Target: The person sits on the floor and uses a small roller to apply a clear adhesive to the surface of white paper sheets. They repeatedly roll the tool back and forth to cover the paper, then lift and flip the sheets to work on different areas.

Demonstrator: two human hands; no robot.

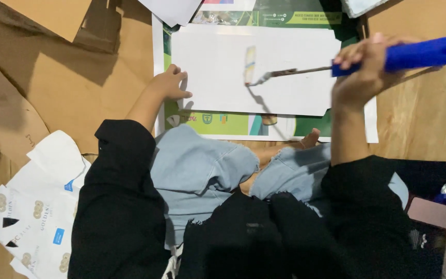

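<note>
Craft workspace floor, cardboard sheets [58,77], printed paper [37,217]

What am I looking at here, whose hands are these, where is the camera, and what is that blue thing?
There is no machine here. The single picture comes from a camera worn on a person's head, looking down at their own arms and lap as they sit on the floor in light blue jeans and black sleeves. The left hand presses flat on the edge of a white sheet, which lies on a green printed poster. The right hand grips the blue handle of a small paint roller, whose head touches the white sheet. Brown cardboard covers the floor around them, and printed white paper lies at the lower left.
</note>
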